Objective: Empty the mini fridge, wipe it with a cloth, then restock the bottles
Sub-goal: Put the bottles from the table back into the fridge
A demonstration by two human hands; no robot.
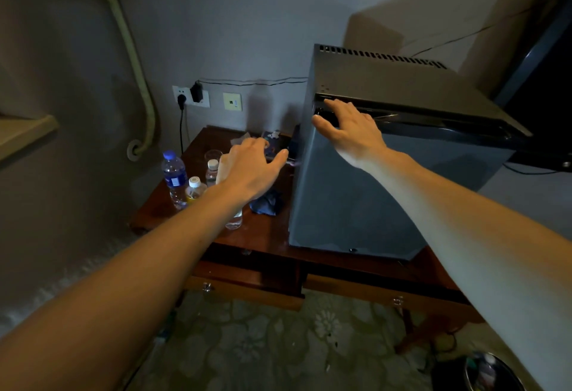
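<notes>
A: How many bottles can be counted, from the left?

B: Four are seen on the left part of the wooden table (263,237). A blue-capped bottle (175,178) is furthest left and a yellow-labelled bottle (195,189) is just beside it. A small white-capped bottle (212,170) is behind those, and the upper part of a clear bottle (234,222) is covered by the left wrist. One drinking glass (213,153) is stood at the back.

A: And cloths?

B: One blue cloth (266,203) is found crumpled on the table, between the bottles and the mini fridge (356,198).

A: How are the hands held?

B: The left hand (250,169) is held above the table with its fingers loose and nothing gripped. Whether the clear bottle is touched cannot be told. The right hand (351,132) is laid on the top left corner of the fridge door, fingers stretched out, thumb apart, curled round nothing.

A: Where is the fridge placed?

B: On the right part of the table. Its door appears closed, so the inside is hidden.

A: What else is seen?

B: A pipe (133,50) is fixed to the wall at far left, then a socket plate (190,96) with two plugs and one switch plate (232,101). Small packets (274,135) are half hidden behind the left hand. Two drawers (244,280) are set below the tabletop. A dark screen (544,81) and a bin (492,372) are at far right.
</notes>
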